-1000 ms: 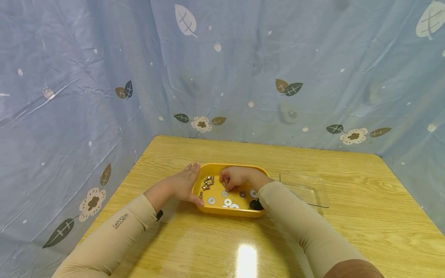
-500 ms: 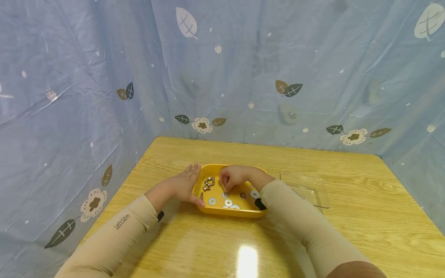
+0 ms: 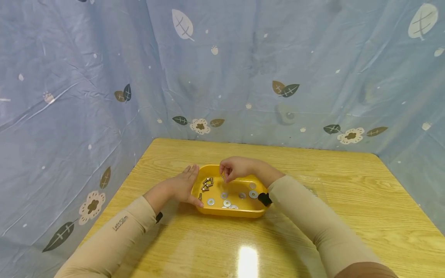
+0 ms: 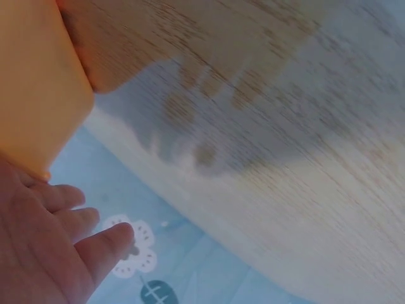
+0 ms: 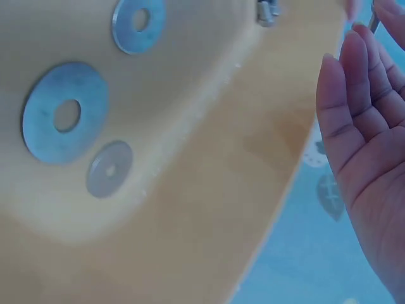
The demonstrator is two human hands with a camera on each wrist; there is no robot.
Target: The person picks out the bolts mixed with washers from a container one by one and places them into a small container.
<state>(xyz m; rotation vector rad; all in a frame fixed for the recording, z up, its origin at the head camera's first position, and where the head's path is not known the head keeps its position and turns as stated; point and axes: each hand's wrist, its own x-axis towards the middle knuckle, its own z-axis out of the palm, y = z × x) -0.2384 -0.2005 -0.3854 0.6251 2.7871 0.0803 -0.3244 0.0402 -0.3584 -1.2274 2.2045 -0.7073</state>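
Observation:
A yellow tray [image 3: 229,212] stands on the table. My left hand [image 3: 181,187] rests against its left end, fingers straight along the outside and thumb over the front corner of the rim. In the left wrist view the fingers [image 4: 104,250] lie beside the outer wall. Over the tray's far side my right hand [image 3: 235,168] pinches a bolt [image 5: 374,24] between thumb and index finger, much of it hidden by the fingers. Several bolts [image 3: 208,183] lie clustered at the tray's left, with another bolt [image 3: 200,196] near my left thumb. Several flat washers [image 3: 253,194] are scattered over the tray floor.
A clear plastic container [image 3: 314,182] lies right of the tray, partly behind my right forearm. The wooden table [image 3: 194,243] reaches back to a blue patterned curtain [image 3: 222,77]. A dark object [image 3: 265,199] under my right wrist overlaps the tray's right corner.
My right hand has risen from beside a washer on the tray floor toward the far rim, bolt in its fingers. My left hand stays at the tray's left end.

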